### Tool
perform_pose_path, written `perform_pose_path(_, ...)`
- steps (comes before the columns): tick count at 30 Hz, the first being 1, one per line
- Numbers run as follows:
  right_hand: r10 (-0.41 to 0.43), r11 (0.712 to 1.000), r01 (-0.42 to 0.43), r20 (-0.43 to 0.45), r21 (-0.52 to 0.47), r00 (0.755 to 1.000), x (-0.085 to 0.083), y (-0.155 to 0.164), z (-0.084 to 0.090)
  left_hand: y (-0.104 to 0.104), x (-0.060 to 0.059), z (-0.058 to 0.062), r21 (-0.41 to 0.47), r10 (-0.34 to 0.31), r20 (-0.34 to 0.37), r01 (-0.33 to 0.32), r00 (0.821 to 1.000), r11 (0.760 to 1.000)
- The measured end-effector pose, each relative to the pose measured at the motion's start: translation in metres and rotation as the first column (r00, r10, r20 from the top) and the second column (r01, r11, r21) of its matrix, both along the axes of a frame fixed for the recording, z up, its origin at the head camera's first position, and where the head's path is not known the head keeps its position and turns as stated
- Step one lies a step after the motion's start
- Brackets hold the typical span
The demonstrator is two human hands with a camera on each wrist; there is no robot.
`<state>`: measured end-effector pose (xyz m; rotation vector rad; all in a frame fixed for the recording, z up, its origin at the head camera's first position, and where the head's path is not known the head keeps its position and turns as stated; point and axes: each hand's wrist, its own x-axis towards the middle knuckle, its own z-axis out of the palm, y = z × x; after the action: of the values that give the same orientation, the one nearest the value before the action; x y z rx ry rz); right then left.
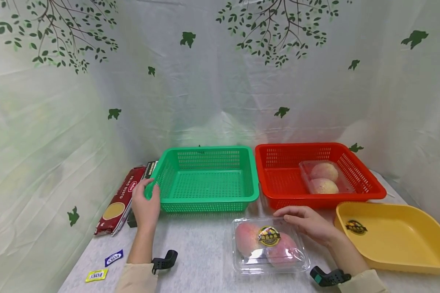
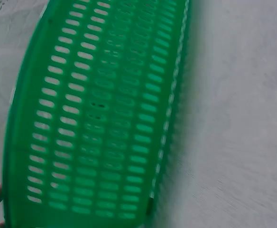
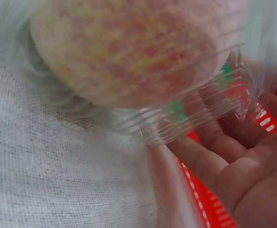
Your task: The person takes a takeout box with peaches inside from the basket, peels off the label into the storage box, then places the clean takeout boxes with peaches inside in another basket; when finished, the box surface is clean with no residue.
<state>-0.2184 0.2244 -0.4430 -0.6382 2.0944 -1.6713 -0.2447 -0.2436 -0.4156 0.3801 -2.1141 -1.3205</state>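
Observation:
My left hand (image 1: 146, 205) grips the left rim of a green slotted basket (image 1: 205, 206), thumb and fingers on either side of it. In the left wrist view the basket's slotted side (image 2: 96, 109) fills much of the picture, with fingertips at the lower left edge. A clear plastic box (image 1: 238, 266) with two peaches (image 1: 247, 238) and a round black-and-gold label lies on the cloth. At its far right corner is my right hand (image 1: 309, 224), fingers loosely extended along the edge. The right wrist view shows these fingers (image 3: 209, 156) partly behind the clear plastic.
A red basket (image 1: 282, 179) at the back right holds another clear box of peaches (image 1: 324, 185). A yellow tray (image 1: 403, 232) with a label stands at the right. Left lie a dark red bag (image 1: 121, 199), a dark box (image 1: 133, 219), a blue packet (image 1: 113, 258) and a yellow packet (image 1: 96, 275).

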Motion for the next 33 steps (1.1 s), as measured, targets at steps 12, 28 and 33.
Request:
perform_pose_path(12, -0.022, 0.999, 0.023, -0.036, 0.034, 0.999, -0.001, 0.002, 0.000, 0.054, 0.029, 0.044, -0.043, -0.267, -0.334, 0.268, 0.904, 0.962)
perform_pose_path(28, -0.032, 0.992, 0.048, -0.138, 0.113, 0.990, 0.004, -0.003, 0.008, 0.113, 0.046, 0.023, -0.042, -0.921, 0.319, 0.974, 0.223, 0.221)
perform_pose_path(33, 0.007, 0.994, 0.011, -0.164, 0.108, 0.986, 0.008, -0.009, 0.016, 0.123, 0.046, 0.010, -0.078, -0.892, 0.402, 0.978, 0.208, 0.193)
